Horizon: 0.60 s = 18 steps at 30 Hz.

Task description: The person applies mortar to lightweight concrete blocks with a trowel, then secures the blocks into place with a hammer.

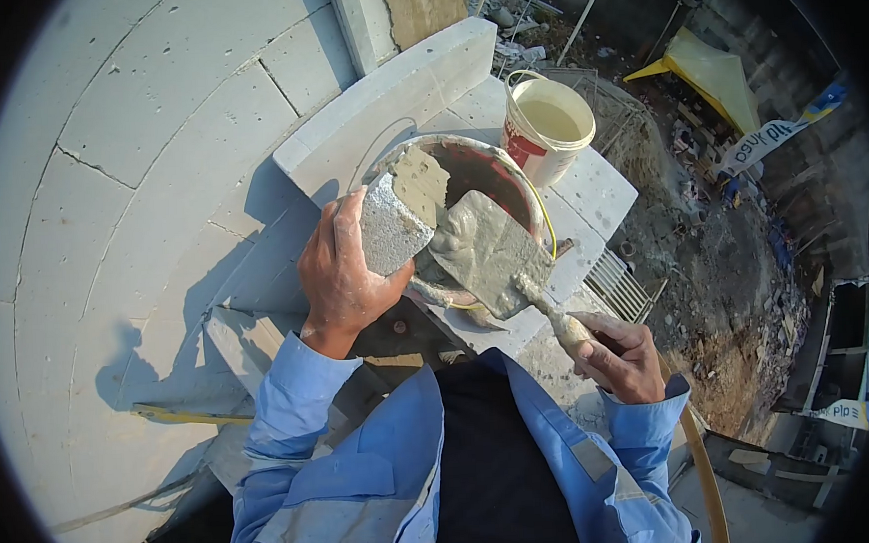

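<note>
My left hand (344,261) grips a small grey block (393,226), cut from aerated concrete by its look, with wet mortar (419,186) spread on one face. My right hand (621,358) is wrapped round the handle of a trowel (497,253), whose broad blade is coated in grey mortar. The blade's tip comes right up to the block's mortared side. Both are held over a round bucket (467,144) with a reddish, mortar-smeared inside; block and blade hide much of its opening.
A white pail (549,128) with a red label stands behind the bucket on pale block masonry (603,196). To the left rises a block wall (181,118). Beyond the ledge at right lies lower, rubble-strewn ground (691,297), with a yellow canopy (709,75) farther off.
</note>
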Motion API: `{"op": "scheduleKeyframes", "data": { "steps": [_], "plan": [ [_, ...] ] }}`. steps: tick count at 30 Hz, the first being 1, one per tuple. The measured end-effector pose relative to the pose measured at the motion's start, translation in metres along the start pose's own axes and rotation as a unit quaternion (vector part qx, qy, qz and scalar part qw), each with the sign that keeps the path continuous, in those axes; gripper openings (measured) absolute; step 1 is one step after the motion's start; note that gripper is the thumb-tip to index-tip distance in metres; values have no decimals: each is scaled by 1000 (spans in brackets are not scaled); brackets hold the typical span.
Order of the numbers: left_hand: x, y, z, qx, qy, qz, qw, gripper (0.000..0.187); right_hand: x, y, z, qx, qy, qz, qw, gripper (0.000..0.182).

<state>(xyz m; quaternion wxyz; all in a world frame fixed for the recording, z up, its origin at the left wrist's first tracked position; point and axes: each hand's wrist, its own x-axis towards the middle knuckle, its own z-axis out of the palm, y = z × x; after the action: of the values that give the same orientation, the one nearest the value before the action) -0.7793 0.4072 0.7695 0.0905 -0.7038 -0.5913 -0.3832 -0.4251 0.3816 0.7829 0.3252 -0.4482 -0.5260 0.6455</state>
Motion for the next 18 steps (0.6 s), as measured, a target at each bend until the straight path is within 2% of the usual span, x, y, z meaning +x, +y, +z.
{"op": "scheduleKeyframes", "data": {
  "steps": [2,4,5,6,7,8,10,11,12,14,15,16,18],
  "plan": [
    [-2,3,3,-14,39,-27,999,83,-1,0,-1,21,-3,2,1000,47],
    [-5,-2,5,-26,77,-49,995,79,1,1,2,39,33,-25,998,50],
    [-8,-10,7,-148,94,-150,973,75,4,4,5,30,49,-28,998,51],
    [-7,-12,6,-265,109,-247,926,71,7,9,7,32,47,-32,998,51],
    [-3,-1,0,-377,124,-335,854,62,12,15,9,19,60,-61,996,51],
    [-5,-7,2,-375,127,-331,856,62,17,20,13,6,73,-92,993,51],
    [-10,-18,7,-518,190,-442,707,57,22,29,24,-9,106,-120,987,48],
    [-16,-18,9,-543,200,-477,661,51,26,38,28,-15,118,-141,983,47],
    [-17,-16,7,-542,205,-474,663,51,29,47,31,-21,129,-162,978,46],
    [-20,-8,1,-691,171,-483,509,50,35,58,39,-17,146,-196,970,43],
    [-21,-3,0,-702,158,-497,485,50,40,61,41,-94,159,-246,951,42],
    [-22,3,-2,-702,161,-494,488,50,43,62,43,-93,157,-250,951,42],
    [-23,16,-6,-759,130,-501,395,54,48,61,53,-177,196,-311,913,45]
  ]
}}
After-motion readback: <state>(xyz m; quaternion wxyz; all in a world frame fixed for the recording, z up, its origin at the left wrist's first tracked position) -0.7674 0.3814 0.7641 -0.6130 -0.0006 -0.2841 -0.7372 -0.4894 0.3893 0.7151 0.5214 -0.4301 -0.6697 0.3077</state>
